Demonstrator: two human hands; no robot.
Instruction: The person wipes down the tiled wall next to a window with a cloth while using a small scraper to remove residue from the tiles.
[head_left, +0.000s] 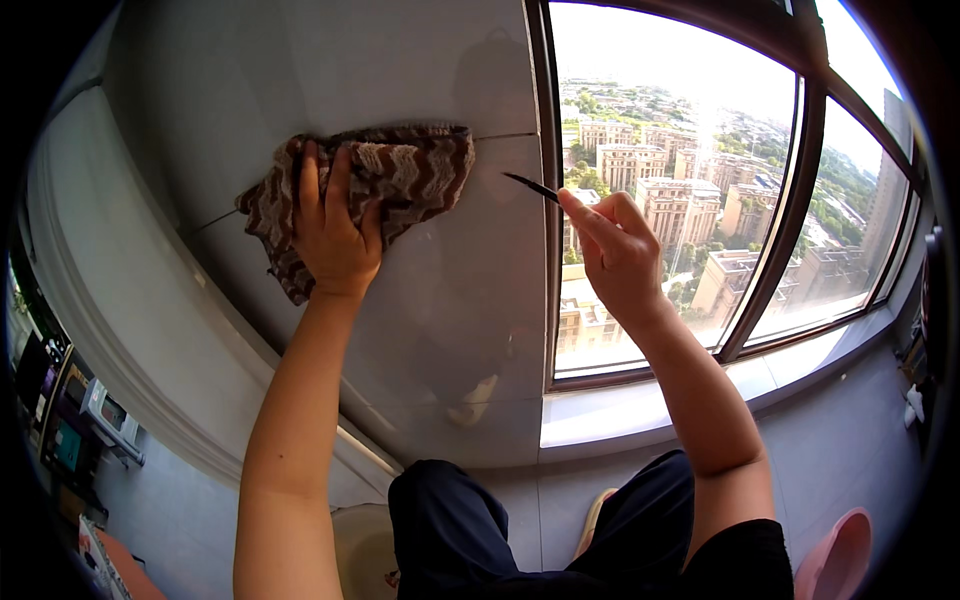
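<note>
My left hand (337, 232) presses a brown-and-beige zigzag-patterned cloth (412, 169) flat against the glossy tiled wall (450, 300), fingers spread over its left part. The cloth is bunched, with a fold along its top. To the right, my right hand (619, 244) pinches a thin dark tool (531, 186) between thumb and fingers. Its narrow tip points left towards the wall tiles, close to the dark window frame (551, 247). Whether the tip touches the wall, and what kind of tool it is, I cannot tell.
Large windows (675, 187) stand at the right above a white sill (607, 420). A pink basin (836, 555) sits on the tiled floor (825, 450) at lower right. A beige round container (365, 551) is beside my leg. Pale door trim (150, 262) curves along the left, with shelving beyond.
</note>
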